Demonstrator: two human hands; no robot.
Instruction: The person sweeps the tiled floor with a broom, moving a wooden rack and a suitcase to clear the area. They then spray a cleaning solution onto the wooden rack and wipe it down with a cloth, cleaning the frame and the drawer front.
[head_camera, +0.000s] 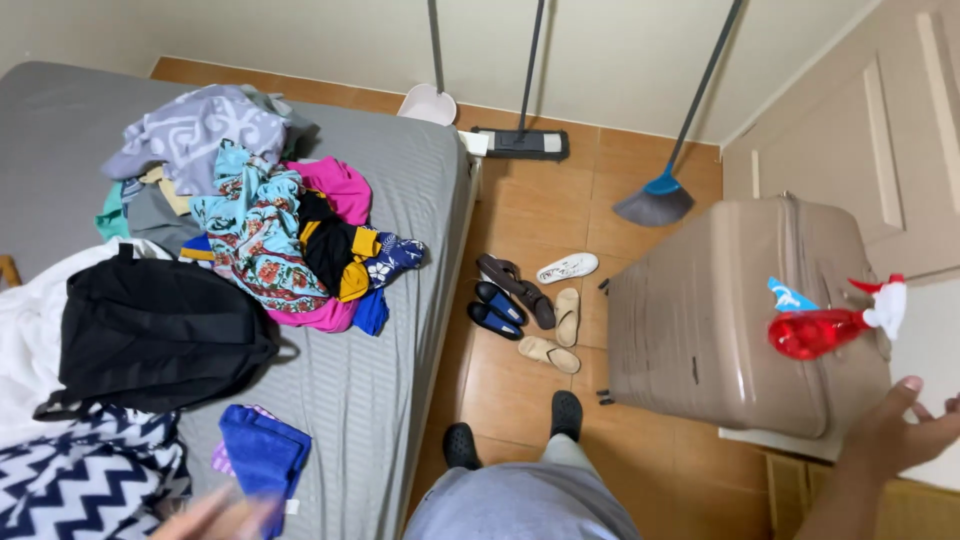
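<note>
Red spray bottle (820, 330) is lying on the beige suitcase (700, 330) at right, just beyond the right hand (895, 435), whose grip is spreading open, empty. Blurred left hand (215, 515) is hovering near a blue cloth (262, 455) on the bed (400, 200); its grip cannot be told.

Red spray bottle (822, 331) with white trigger lies sideways atop the beige suitcase (700, 330)

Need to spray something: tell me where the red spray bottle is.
In the head view, the red spray bottle lies on the beige suitcase at right, just above the right hand.
</note>
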